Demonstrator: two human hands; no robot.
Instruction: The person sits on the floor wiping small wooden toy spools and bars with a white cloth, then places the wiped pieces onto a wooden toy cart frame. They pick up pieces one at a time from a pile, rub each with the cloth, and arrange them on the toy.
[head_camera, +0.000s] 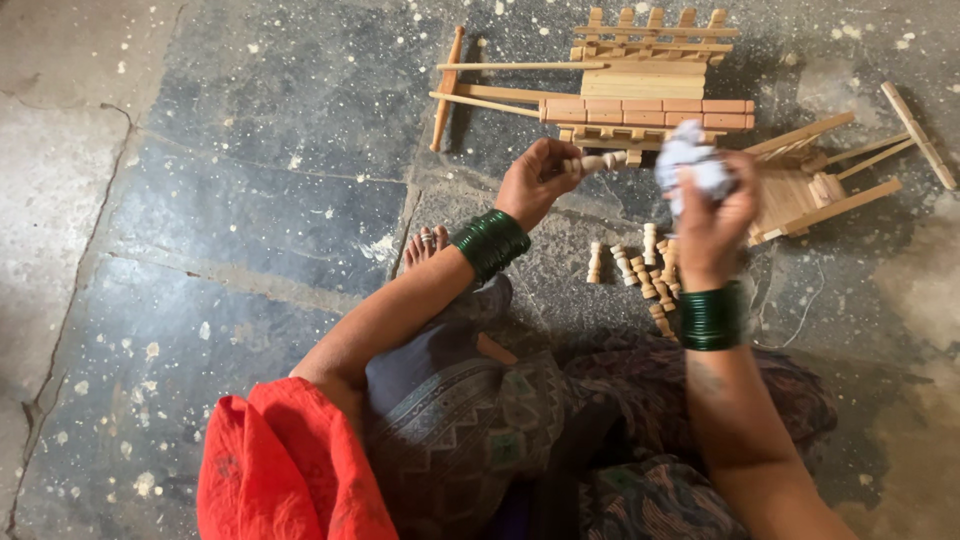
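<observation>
My left hand pinches a small turned wooden peg and holds it level above the floor. My right hand is closed around a crumpled white cloth, just right of the peg's tip. Both wrists wear stacks of green bangles. Below the hands, several more small wooden pegs lie in a loose pile on the stone floor.
A wooden toy cart with long shafts stands beyond the hands. A second, tilted wooden cart frame lies to the right. My bare toes and patterned skirt sit below, with red cloth at the lower left.
</observation>
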